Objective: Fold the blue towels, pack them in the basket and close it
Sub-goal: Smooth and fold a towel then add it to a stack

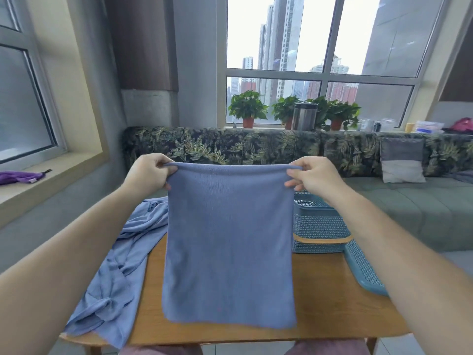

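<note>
Wooden table [320, 290], blue towel [227, 239] hanging below left grip [147, 175] and right grip [312, 176], corners pinched

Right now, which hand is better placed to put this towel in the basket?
The right hand, likely: the open basket stands just beneath it, while the left hand holds the towel at its far corner.

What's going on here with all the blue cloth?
A person holds a blue knit towel up over the wooden table, left hand and right hand each pinching a top corner. More blue cloth lies crumpled at the table's left edge. The teal woven plastic basket stands open on the right, its teal lid lying beside it.
</note>
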The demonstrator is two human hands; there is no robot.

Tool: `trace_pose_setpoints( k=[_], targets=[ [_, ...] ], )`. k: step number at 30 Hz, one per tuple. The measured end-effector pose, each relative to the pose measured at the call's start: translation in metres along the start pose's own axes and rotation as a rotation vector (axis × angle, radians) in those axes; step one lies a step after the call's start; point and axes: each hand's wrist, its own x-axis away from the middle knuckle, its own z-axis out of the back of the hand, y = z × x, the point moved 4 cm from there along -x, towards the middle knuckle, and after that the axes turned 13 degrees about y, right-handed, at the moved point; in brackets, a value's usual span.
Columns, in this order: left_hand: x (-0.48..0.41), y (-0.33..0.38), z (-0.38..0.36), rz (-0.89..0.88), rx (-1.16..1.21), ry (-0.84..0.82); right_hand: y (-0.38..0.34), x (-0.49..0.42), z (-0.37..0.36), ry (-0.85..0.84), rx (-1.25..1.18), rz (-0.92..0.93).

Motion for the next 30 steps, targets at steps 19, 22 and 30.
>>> trace_pose_setpoints(
  k=[19,22,30],
  targets=[
    [0.133,-0.117,-0.056,0.312,0.299,-0.172,0.152,0.108,-0.040,0.053,0.043,-0.049],
    [0.178,-0.152,-0.075,0.426,0.267,-0.152,0.194,0.152,-0.058,0.042,0.087,-0.117],
    [0.210,-0.177,-0.089,0.360,0.149,-0.032,0.226,0.177,-0.072,0.042,0.150,-0.027]
  ],
)
